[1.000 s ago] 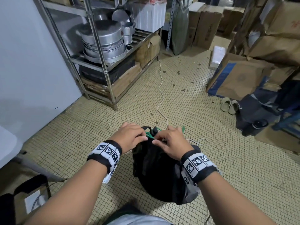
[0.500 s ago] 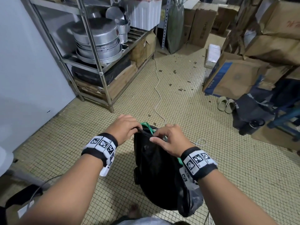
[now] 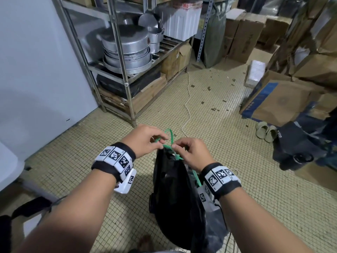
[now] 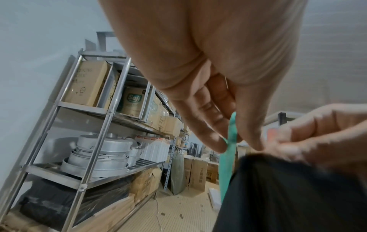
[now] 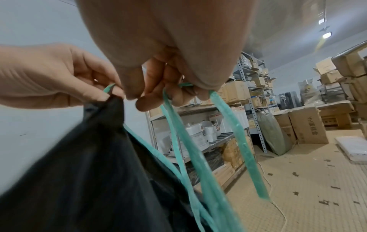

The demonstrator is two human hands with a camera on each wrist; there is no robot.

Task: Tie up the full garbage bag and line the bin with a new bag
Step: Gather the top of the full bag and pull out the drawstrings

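Garbage bag: We hold the black garbage bag (image 3: 175, 196) upright by its gathered neck above the tiled floor (image 3: 228, 143), between our 2 forearms and in front of the metal shelving rack (image 3: 125, 83).

Drawstring: A green drawstring (image 3: 170, 133) loops up out of the bag's mouth between our 2 hands; in the right wrist view several of its strands hang down beside the bag, 1 loose end dangling free.

Left hand: Our left hand (image 3: 145, 140) is clamped on the drawstring, thumb and forefinger pinching the green strip right at the bag's neck, the other fingers curled.

Right hand: Our right hand (image 3: 189, 152) is also clamped on the drawstring, its curled fingers hooked through the green loops just beside the left hand, the 2 sets of fingertips nearly touching.

Rack: The shelving stands against a pale wall (image 3: 36, 70) to our left and carries stacked metal pans (image 3: 127, 53), a white ribbed container (image 3: 182, 24) and cardboard boxes.

Floor: A white cord (image 3: 187, 99) trails across the tiles from the rack towards the bag.

Right side: Cardboard boxes (image 3: 280, 101) lean and stack along the right, with a pair of pale slippers (image 3: 266, 131) and a dark bag (image 3: 299, 145) on the floor near them, well apart from the garbage bag.
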